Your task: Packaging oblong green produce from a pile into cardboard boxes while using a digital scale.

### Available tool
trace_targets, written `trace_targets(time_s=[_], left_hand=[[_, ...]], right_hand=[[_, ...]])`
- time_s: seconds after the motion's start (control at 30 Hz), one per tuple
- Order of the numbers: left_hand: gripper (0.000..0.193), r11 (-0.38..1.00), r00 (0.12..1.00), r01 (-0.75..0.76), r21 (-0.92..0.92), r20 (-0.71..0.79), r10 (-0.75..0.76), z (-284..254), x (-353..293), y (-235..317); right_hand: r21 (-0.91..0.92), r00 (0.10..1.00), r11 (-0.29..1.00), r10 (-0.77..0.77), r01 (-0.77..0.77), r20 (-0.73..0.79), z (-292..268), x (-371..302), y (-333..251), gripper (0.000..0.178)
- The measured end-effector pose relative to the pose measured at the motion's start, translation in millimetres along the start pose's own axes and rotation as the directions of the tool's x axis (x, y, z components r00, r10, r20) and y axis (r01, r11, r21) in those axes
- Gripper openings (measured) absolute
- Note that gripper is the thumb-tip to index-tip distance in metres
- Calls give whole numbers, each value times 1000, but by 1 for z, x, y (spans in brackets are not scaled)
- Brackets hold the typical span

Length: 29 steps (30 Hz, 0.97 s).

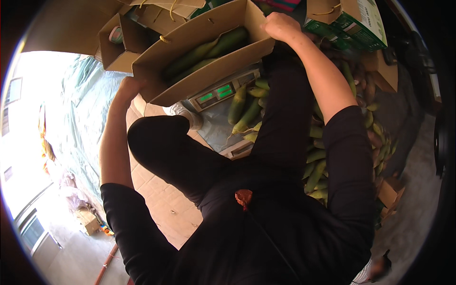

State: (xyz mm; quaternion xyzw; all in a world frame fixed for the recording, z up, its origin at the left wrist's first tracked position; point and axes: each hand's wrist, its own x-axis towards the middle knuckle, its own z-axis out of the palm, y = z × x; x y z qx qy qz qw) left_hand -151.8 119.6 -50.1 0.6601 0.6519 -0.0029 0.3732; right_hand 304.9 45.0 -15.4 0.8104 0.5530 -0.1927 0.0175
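Note:
An open cardboard box [199,78] is held between my two hands at the top of the view. Inside it lie long dark-green radishes [209,52]. My left hand [129,88] grips the box's near left end, its fingers mostly hidden by the cardboard. At the far right end, my right hand [281,27] is closed on the rim. A scale [219,93] with lit green displays shows just below the box's near side. Whether the box rests on the scale, I cannot tell.
Loose green radishes [247,114] lie beside the scale, and a larger heap [316,175] spreads to my right. A green printed carton [351,28] stands at the far right. Another open cardboard box [116,52] holds a roll of tape [115,35]. Cardboard sheeting [161,190] covers the floor.

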Motion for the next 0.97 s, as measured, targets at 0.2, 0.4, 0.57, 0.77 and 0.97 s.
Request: trace_targets(time_s=[0.2,0.4,0.57,0.77,0.97], left_hand=[[32,988,989,73,-139,-118,-90,-27,-1,-40],[29,962,968,160,-222,-156,-197,-69,-57,-79],[32,942,911,170,-288,-319,-261,-83,-122,-198],[41,895,831,301,-331,-369,-416,-29,-241,-301],[46,762,738,484,-431,-267,-620,14,-326,-433]], right_hand=[[-13,994,994,-104,104,15,-19,-10,-49,38],[-29,966,974,-227,226,-126,-33,-36,-127,30],[-9,910,920,-390,392,-139,-13,-54,-207,28],[-9,759,760,-648,650,70,33,-117,-296,27],[31,616,631,-765,775,190,150,-180,-348,21]])
